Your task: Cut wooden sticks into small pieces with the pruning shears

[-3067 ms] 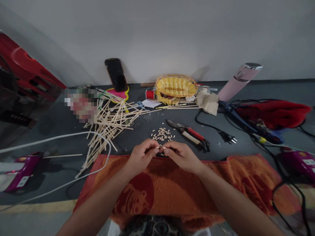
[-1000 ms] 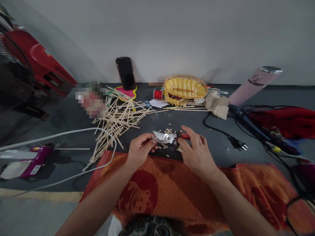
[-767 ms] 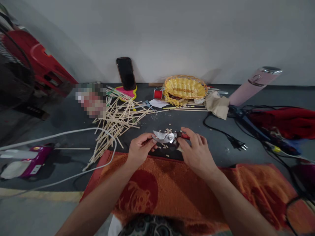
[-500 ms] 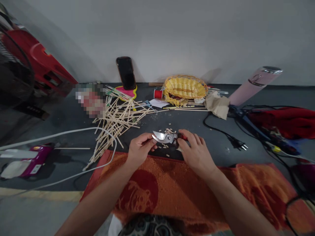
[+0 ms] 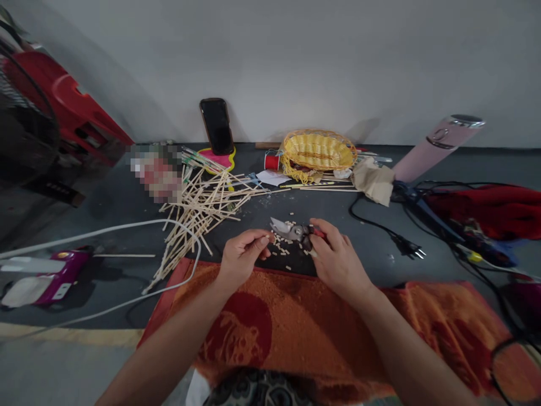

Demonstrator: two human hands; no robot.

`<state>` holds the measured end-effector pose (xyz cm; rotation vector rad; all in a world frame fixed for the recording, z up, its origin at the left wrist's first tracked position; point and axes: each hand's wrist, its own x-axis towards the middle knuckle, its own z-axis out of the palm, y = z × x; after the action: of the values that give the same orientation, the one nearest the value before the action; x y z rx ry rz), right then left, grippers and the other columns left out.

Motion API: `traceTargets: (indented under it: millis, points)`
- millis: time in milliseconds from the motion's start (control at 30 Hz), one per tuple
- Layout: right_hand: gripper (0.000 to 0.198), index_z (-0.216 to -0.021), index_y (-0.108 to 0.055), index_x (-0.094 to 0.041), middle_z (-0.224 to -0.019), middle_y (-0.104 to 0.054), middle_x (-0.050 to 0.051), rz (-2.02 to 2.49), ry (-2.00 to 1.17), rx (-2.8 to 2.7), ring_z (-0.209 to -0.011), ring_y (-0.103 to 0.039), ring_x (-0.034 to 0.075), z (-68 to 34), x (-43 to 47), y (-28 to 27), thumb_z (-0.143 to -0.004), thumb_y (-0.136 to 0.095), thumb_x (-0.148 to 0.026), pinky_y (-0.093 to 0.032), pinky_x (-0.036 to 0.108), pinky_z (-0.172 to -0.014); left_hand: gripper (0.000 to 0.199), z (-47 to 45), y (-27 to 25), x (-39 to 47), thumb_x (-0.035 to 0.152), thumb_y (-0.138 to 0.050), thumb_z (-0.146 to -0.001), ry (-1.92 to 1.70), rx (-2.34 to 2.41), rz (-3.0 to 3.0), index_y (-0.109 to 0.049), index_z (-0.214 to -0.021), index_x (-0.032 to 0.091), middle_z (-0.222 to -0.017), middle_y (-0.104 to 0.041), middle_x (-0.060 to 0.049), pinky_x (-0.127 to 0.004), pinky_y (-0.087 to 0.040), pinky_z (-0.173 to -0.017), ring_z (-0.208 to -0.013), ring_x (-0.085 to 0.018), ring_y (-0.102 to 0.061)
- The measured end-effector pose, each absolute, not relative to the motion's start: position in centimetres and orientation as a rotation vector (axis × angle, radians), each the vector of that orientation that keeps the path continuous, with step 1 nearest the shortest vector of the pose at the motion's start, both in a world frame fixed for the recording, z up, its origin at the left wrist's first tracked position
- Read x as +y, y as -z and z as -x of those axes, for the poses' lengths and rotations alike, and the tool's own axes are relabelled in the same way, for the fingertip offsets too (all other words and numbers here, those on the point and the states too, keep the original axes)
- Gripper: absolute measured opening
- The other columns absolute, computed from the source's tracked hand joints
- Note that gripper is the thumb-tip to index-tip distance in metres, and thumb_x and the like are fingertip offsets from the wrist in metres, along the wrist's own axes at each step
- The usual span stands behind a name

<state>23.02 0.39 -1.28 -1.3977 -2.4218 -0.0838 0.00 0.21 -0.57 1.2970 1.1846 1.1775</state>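
My right hand (image 5: 336, 251) is wrapped round the red handles of a pair of pruning shears (image 5: 296, 231). The metal blades point left and stand apart. Just left of the blade tips, my left hand (image 5: 245, 251) is closed, thumb pressed against the fingers; what it pinches is too small to make out. Below and around the blades, several short cut wooden pieces (image 5: 284, 246) lie scattered on the dark table. A loose pile of thin wooden sticks (image 5: 203, 206) spreads out beyond my left hand.
An orange towel (image 5: 313, 321) covers the near edge under my forearms. Behind stand a phone (image 5: 217, 127), a yellow basket (image 5: 319, 151), red thread (image 5: 271, 162) and a pink flask (image 5: 435, 148). A black plug (image 5: 406, 246) lies right; a white cable (image 5: 127, 225) loops left.
The shears have tilted and shifted slightly right, their blades now parted and away from my left fingertips. More short pieces show beneath them. My left hand has barely moved.
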Motion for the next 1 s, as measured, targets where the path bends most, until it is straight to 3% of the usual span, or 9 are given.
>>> traceTargets:
  millis: [300, 733, 900, 1000]
  points:
    - [0.027, -0.110, -0.059, -0.021, -0.138, -0.045, 0.012, 1.380, 0.266, -2.476, -0.116, -0.048, 0.027, -23.0, 0.1, 0.6, -0.087, -0.047, -0.013, -0.038, 0.045, -0.093, 0.023, 0.2, 1.0, 0.2, 0.033, -0.054, -0.090, -1.173, 1.149, -1.479, -0.064, -0.080, 0.015, -0.067, -0.057, 0.000, -0.021, -0.045, -0.058, -0.059, -0.010, -0.056]
    - [0.026, -0.111, -0.060, -0.023, -0.138, -0.045, 0.011, 1.400, 0.230, -2.538, -0.113, -0.049, 0.028, -23.2, 0.1, 0.9, -0.091, -0.044, -0.017, -0.043, 0.045, -0.089, 0.023, 0.4, 1.2, 0.3, 0.031, -0.053, -0.090, -1.134, 1.208, -1.559, -0.065, -0.078, 0.015, -0.064, -0.055, 0.000, -0.021, -0.043, -0.056, -0.057, -0.010, -0.054]
    - [0.025, -0.106, -0.059, -0.020, -0.136, -0.044, 0.012, 1.418, -0.046, -2.519, -0.100, -0.057, 0.020, -23.3, 0.4, 1.3, -0.090, -0.041, -0.013, -0.050, 0.035, -0.084, 0.022, 0.1, 0.7, 0.0, 0.032, -0.055, -0.089, -1.119, 1.223, -1.537, -0.071, -0.087, 0.017, -0.074, -0.065, -0.002, -0.022, -0.045, -0.058, -0.058, -0.010, -0.056]
    - [0.023, -0.104, -0.059, -0.022, -0.136, -0.043, 0.010, 1.512, -0.035, -2.433, -0.106, -0.055, 0.022, -24.1, 1.0, 1.4, -0.087, -0.046, -0.013, -0.051, 0.036, -0.086, 0.021, 0.1, 0.8, 0.1, 0.033, -0.057, -0.087, -1.133, 1.218, -1.463, -0.071, -0.089, 0.017, -0.084, -0.070, -0.004, -0.021, -0.046, -0.057, -0.056, -0.009, -0.056]
